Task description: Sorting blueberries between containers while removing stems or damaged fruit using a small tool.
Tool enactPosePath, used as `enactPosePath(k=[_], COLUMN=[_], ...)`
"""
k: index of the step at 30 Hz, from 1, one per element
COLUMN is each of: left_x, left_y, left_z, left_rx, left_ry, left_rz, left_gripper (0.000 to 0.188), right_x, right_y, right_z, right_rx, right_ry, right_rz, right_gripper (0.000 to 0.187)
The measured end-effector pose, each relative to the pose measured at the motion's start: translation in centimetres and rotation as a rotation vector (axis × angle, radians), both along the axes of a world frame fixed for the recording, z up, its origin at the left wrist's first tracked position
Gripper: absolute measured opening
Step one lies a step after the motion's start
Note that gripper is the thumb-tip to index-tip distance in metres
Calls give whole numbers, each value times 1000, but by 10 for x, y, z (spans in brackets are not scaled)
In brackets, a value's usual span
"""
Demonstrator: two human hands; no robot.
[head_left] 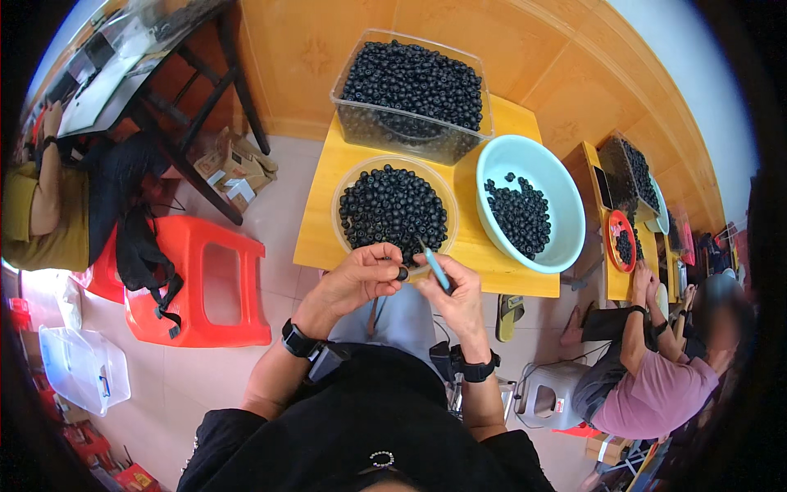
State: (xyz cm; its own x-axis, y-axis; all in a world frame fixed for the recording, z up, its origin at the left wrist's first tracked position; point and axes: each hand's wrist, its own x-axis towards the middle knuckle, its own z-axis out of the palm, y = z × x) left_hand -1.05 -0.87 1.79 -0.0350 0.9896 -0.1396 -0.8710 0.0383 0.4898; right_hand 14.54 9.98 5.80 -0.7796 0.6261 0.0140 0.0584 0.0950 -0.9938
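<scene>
Between the thumb and fingertips of my left hand point(361, 275) is a single round black bead point(402, 273). My right hand point(459, 302) is closed around a slim tool with a light-blue handle point(438, 271); its thin dark tip points up and left, past the bead. Both hands are at the table's near edge, in front of a shallow round clear tub point(337, 205) heaped with black beads point(392, 205). What kind of tool it is cannot be made out.
A clear rectangular box point(393, 141) full of black beads stands at the back of the yellow table point(316, 225). To the right is a pale-blue basin point(566, 180) with more beads. A red stool point(193, 283) stands left; people sit on both sides.
</scene>
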Motion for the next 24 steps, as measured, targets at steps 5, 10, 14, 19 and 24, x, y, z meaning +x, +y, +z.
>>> enactPosePath(k=[5,10,14,19,24], left_x=[4,0,4,7,-8], left_y=[3,-6,-5,-6,-14], left_z=[3,-10,-16,2,-3], left_rx=[5,-24,-4,-121,-239], left_ry=[101,117,25,162,597], left_rz=[-7,-59,-96,-77,223], left_gripper=[19,23,24,25,16], right_x=[-7,-8,-3,3,22], right_y=[-7,-15,-20,-16,33], right_z=[0,-7,-12,-5,-10], right_rx=[67,-35,-317,43,142], right_ry=[5,20,91,-49,-176], right_rz=[70,77,32,63,-138], right_gripper=[22,13,17,21,15])
